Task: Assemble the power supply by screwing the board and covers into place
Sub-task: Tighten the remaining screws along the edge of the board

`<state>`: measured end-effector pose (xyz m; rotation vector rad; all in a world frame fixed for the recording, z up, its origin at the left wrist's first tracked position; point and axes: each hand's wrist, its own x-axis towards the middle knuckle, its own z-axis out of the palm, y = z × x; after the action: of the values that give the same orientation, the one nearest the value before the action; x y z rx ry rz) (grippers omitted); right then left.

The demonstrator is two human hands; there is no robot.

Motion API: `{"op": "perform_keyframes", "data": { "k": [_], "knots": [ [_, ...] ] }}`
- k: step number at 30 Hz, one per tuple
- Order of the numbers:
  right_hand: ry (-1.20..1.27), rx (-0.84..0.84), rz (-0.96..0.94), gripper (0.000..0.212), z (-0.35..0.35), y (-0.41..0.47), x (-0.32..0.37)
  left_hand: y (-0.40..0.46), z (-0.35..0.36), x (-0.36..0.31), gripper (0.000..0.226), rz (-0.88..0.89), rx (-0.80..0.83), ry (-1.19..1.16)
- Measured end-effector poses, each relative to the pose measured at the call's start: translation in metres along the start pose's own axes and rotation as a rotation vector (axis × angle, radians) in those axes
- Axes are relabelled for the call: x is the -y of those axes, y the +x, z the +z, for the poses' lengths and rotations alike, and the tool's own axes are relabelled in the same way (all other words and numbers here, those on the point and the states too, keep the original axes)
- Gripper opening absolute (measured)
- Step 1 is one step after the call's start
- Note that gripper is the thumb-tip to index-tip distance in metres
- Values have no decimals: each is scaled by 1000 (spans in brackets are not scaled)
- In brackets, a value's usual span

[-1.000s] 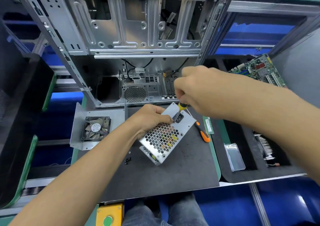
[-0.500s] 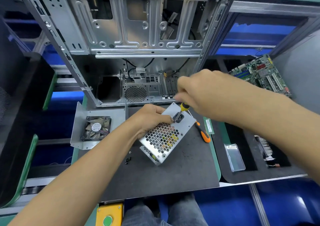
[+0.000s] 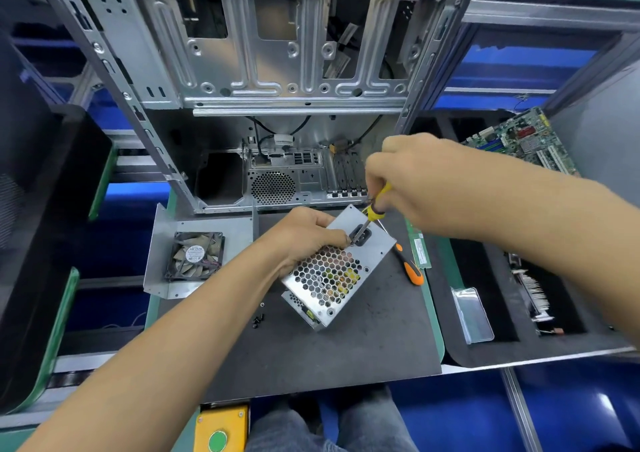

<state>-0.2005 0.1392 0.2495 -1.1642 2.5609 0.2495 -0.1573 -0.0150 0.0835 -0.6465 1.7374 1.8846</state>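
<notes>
The left hand (image 3: 304,240) is gripping the power supply (image 3: 337,268), tilting it off the counter (image 3: 346,347) in front of the computer case (image 3: 277,87), apparently steadying it while the right hand (image 3: 412,188) is pinching a yellow screwdriver (image 3: 375,209), its tip working beside the power socket (image 3: 360,235).

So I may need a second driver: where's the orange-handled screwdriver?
In the head view the orange-handled screwdriver lies on the dark mat, right of the power supply, beside the green strip.
</notes>
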Motion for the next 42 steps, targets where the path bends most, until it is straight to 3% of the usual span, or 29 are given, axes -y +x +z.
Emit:
{"op": "perform_keyframes", "data": {
  "k": [3,7,9,12,16,19,22,24,27,29,31,33,35,38,40,42],
  "knots": [
    [-170,-41,71,30,6,3,5,0,-2,0,12,-1,-7,14],
    [124,4,-57,8,0,-1,2,-1,0,0,14,6,-5,6],
    [5,-30,-62,2,2,2,4,0,0,0,14,6,-10,10],
    [-226,-73,4,18,6,2,8,-1,-1,0,15,5,-11,10],
    [114,68,-44,11,-3,-8,-1,-2,0,-1,17,2,-3,10],
    [-57,40,-16,10,-1,-4,0,-1,0,-1,18,-13,-7,15],
    [-300,-42,24,27,4,-1,9,-2,-1,-1,18,-9,-18,27],
    [-146,32,49,26,-2,-4,9,-3,-1,-1,18,-1,-14,27],
    [88,113,-30,9,-9,-7,4,-3,0,-1,18,0,-1,16],
    [9,80,-19,2,-9,-4,4,-2,0,-2,18,-7,6,16],
    [-208,-2,10,20,-2,2,7,-2,0,-1,16,-9,21,15],
    [-315,-26,29,25,1,1,11,-2,-2,-1,6,-13,24,25],
    [-107,18,41,16,-1,-5,9,-1,-4,-1,22,-14,20,33],
    [78,50,-25,10,-4,-6,2,0,-3,-4,12,-31,41,6],
    [11,17,-6,2,-6,-3,4,-1,-1,-5,15,-51,71,-33],
    [-212,-38,15,20,-2,-1,8,0,-2,-4,22,-48,84,-33]
  ]
}}
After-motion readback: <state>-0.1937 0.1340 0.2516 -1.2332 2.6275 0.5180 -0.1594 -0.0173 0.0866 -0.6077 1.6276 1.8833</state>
